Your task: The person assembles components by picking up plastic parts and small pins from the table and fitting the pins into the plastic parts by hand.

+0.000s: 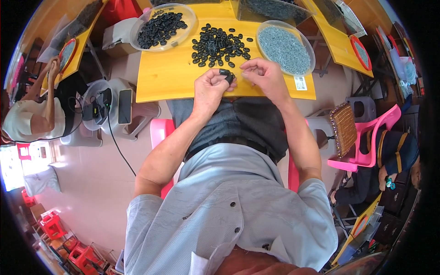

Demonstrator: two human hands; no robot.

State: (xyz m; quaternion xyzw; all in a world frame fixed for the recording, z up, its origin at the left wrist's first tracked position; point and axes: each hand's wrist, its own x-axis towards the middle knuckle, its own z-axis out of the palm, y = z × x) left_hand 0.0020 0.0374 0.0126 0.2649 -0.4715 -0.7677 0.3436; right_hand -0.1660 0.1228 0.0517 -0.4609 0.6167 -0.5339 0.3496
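My left hand (pixel 208 91) is over the near part of the yellow table (pixel 169 75). Black coverings show on its thumb and forefinger tips, which pinch a small black piece (pixel 232 74), mostly hidden. Just to the right, my right hand (pixel 268 80) has its thumb and forefinger drawn together; anything between them is too small to make out. Beyond both hands lies a loose pile of black oval pieces (pixel 219 46) with holes in them. A round clear tub (pixel 308 42) of small silvery metal parts (pixel 285 51), perhaps screws, stands near my right hand.
Another clear tub (pixel 189 23) with black pieces stands at the table's back left. A clear bin (pixel 270 11) of dark parts is at the back. Stools with a phone (pixel 125 106) and cable are left; a pink chair (pixel 366 142) is right. Other people sit at both sides.
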